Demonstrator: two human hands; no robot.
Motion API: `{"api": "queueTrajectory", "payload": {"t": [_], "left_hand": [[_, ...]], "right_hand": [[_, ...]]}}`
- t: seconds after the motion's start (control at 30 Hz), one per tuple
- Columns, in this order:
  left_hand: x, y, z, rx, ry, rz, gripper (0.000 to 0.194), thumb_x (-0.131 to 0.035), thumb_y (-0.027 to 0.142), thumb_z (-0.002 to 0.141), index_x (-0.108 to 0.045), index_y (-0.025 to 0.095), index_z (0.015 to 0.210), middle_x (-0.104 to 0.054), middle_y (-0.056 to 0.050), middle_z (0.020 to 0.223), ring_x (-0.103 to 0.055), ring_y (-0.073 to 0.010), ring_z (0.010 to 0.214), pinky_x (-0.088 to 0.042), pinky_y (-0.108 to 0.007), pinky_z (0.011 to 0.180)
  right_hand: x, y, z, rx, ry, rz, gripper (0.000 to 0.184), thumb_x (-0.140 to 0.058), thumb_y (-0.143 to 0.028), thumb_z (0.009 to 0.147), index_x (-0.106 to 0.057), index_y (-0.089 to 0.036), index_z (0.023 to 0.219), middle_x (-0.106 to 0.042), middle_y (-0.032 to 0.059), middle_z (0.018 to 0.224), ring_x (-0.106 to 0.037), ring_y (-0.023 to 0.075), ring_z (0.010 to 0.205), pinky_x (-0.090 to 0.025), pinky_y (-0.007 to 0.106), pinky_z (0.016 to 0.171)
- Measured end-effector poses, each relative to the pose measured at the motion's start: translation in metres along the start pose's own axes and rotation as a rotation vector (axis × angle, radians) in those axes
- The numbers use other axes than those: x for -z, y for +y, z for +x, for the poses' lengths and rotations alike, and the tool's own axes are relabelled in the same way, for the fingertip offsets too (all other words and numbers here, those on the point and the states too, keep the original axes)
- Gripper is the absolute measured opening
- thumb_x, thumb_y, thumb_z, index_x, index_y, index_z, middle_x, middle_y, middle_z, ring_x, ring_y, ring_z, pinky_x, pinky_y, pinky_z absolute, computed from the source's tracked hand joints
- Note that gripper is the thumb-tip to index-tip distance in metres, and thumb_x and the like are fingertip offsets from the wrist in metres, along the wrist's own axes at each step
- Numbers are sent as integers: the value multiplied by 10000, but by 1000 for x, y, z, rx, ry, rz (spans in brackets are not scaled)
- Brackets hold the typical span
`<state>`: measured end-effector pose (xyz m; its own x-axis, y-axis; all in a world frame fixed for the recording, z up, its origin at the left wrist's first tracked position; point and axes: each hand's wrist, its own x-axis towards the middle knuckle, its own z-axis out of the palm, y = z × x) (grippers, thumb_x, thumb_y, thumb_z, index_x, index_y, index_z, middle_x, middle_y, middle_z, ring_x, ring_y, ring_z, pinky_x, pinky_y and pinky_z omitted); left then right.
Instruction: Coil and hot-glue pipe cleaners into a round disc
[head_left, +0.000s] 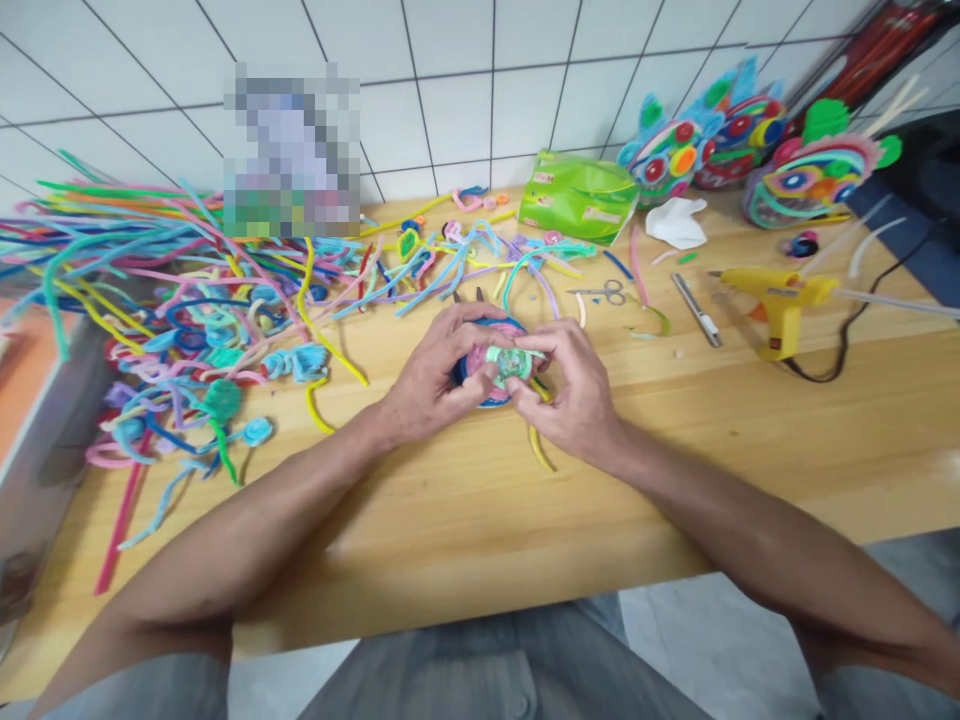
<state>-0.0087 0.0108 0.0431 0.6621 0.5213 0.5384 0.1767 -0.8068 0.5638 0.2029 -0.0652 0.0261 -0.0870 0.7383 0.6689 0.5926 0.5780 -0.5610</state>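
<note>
Both hands meet over the middle of the wooden table [465, 500]. My left hand [435, 375] is closed around a round coil of pipe cleaners [510, 365], blue and pink at its rim with a pale green centre. My right hand [574, 395] pinches the same coil from the right, fingers curled on its green middle. A yellow pipe cleaner [538, 448] trails out from under my right hand.
A big heap of coloured pipe cleaners [172, 290] covers the left of the table. Scissors [604, 293], a utility knife [697, 310] and a yellow glue gun [780, 305] with its cord lie to the right. A green bag [577, 195] and finished colourful pieces [750, 140] stand at the back.
</note>
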Motion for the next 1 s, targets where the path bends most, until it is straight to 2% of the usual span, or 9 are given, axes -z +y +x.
{"api": "queueTrajectory", "payload": {"t": [0.27, 0.53, 0.77, 1.0], "left_hand": [[-3, 0, -3, -7, 13, 16, 280, -527, 429, 1128, -671, 269, 1307, -693, -139, 1459, -631, -278, 1406, -535, -556, 1203], [-3, -4, -3, -63, 49, 34, 255, -533, 378, 1126, -656, 278, 1326, -702, -133, 1450, -644, -275, 1392, -526, -563, 1205], [-3, -4, -4, -41, 25, 62, 266, -519, 398, 1129, -661, 273, 1316, -701, -134, 1455, -634, -271, 1399, -524, -561, 1208], [-3, -4, -4, -53, 42, 51, 257, -577, 344, 1091, -670, 265, 1317, -719, -131, 1438, -649, -286, 1386, -531, -555, 1194]], "right_hand": [[-1, -1, -2, 16, 31, 9, 392, -725, -168, 915, -598, -301, 1262, -690, 54, 1135, -685, 257, 1013, -598, 434, 794], [0, 4, -5, 22, -2, 53, 387, -717, -217, 966, -611, -296, 1330, -681, 75, 1207, -682, 277, 1114, -610, 458, 867], [-3, 2, -6, 28, 39, 21, 363, -709, -205, 966, -606, -291, 1304, -688, 74, 1174, -686, 276, 1111, -606, 461, 879], [-1, 5, -7, 45, 16, 21, 371, -717, -243, 974, -613, -273, 1330, -692, 82, 1192, -683, 282, 1109, -597, 472, 892]]}}
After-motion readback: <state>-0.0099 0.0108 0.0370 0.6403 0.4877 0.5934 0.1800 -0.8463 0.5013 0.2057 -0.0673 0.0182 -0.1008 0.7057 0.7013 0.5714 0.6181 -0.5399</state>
